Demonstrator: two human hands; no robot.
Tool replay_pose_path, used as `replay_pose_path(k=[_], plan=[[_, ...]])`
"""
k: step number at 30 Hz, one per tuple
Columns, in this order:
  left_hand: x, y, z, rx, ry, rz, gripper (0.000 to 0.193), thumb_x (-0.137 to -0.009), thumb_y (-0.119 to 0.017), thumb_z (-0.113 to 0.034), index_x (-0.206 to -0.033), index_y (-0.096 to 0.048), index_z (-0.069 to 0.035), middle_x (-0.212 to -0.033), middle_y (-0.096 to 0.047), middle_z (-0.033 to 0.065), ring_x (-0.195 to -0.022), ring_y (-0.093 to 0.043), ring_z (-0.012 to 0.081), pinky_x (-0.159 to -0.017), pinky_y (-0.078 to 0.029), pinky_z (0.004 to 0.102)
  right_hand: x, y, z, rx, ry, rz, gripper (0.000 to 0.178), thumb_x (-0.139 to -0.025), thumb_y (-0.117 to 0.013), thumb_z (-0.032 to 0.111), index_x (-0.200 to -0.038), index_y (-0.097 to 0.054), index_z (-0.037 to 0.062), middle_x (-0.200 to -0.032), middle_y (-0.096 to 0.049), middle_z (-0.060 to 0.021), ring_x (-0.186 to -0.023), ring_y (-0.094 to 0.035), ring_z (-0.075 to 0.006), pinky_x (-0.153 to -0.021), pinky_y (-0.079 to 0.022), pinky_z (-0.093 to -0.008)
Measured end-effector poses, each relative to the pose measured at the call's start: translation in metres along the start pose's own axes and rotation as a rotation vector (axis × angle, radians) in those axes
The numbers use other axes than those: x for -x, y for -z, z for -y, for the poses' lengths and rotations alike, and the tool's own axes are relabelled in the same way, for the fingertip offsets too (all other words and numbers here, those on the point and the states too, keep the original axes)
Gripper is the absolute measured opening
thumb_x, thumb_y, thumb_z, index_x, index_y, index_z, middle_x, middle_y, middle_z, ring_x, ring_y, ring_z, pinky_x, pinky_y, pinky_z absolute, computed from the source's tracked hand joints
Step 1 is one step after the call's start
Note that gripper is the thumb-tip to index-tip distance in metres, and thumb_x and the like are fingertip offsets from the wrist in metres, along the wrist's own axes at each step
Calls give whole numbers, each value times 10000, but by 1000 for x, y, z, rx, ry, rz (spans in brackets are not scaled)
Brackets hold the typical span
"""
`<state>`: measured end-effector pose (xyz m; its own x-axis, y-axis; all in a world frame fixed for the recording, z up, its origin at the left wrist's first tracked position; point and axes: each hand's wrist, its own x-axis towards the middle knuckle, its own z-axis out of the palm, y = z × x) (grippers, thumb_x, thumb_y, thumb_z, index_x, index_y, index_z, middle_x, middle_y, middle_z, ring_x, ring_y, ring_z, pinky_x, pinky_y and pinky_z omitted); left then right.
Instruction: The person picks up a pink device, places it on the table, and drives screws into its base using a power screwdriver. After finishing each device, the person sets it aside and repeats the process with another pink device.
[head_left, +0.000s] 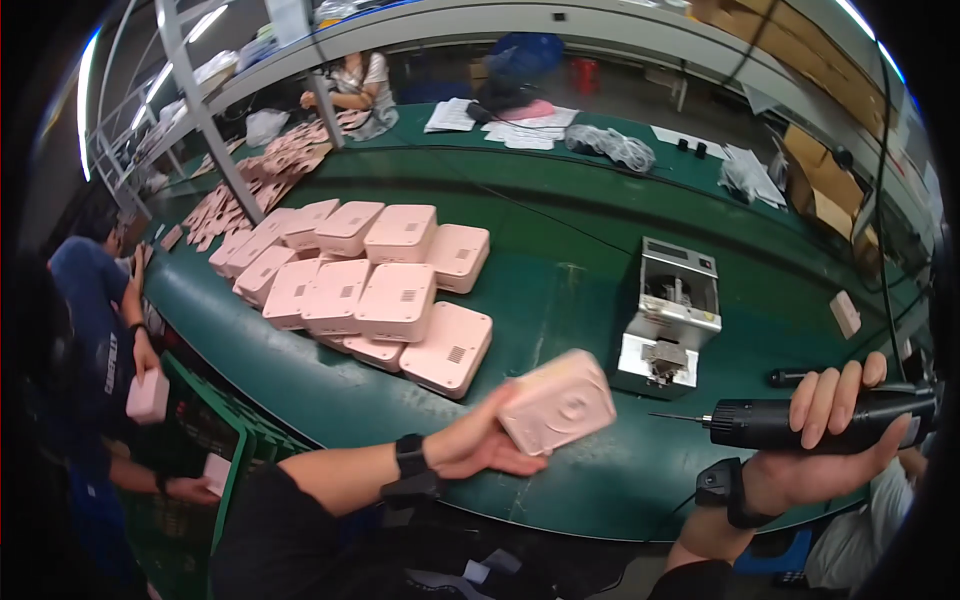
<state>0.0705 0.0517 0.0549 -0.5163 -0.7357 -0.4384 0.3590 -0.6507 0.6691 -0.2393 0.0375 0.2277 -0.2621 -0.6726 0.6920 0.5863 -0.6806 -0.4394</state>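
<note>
My left hand [478,437] grips a pale pink plastic box [560,400] by its left side, tilted, with a round raised ring on the face turned up. It is held above the near edge of the green table. In my right hand [835,430] is a black electric screwdriver [755,424], fingers wrapped round its body, its thin bit pointing left toward the box but apart from it. To the left lies a stack of similar pink boxes [398,300], with vent slots and corner holes showing. Beyond the screwdriver stands a metal screw feeder [665,320].
A co-worker [95,300] at the left holds pink boxes over a green crate [238,470]. Pink pieces [262,180] are heaped at the far left, near another person [362,90]. Papers [520,132] and clear bags lie on the far bench. One pink part [845,315] rests at right.
</note>
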Motion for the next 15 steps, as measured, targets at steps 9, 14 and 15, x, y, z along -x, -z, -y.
replay_pose_path(k=[9,14,15], plan=[[-20,-1,6,58,194,-197,773,-977,-419,-634,-1347,-434,44,-1173,-645,236,-1108,-648,309,-972,-525,400,-8,42,4,-217,39,13,360,-963,-547,299,-1084,-406,-10,-660,-434,-20,-462,-410,-99,-488,-374,-229],[-110,-16,-31,-51,-287,-261,625,-1003,-509,-481,-1341,-460,42,-1234,-619,205,-1083,-649,294,-936,-529,385,-11,46,9,-58,138,0,319,-949,-496,245,-1075,-416,-36,-662,-429,-17,-468,-403,-94,-512,-375,-229],[-114,-21,-31,-239,-463,-385,605,-990,-561,-445,-1344,-471,38,-1244,-612,202,-1086,-643,294,-929,-527,385,-9,48,12,-70,116,10,319,-949,-496,245,-1075,-416,-36,-662,-429,-17,-468,-403,-94,-512,-375,-229]])
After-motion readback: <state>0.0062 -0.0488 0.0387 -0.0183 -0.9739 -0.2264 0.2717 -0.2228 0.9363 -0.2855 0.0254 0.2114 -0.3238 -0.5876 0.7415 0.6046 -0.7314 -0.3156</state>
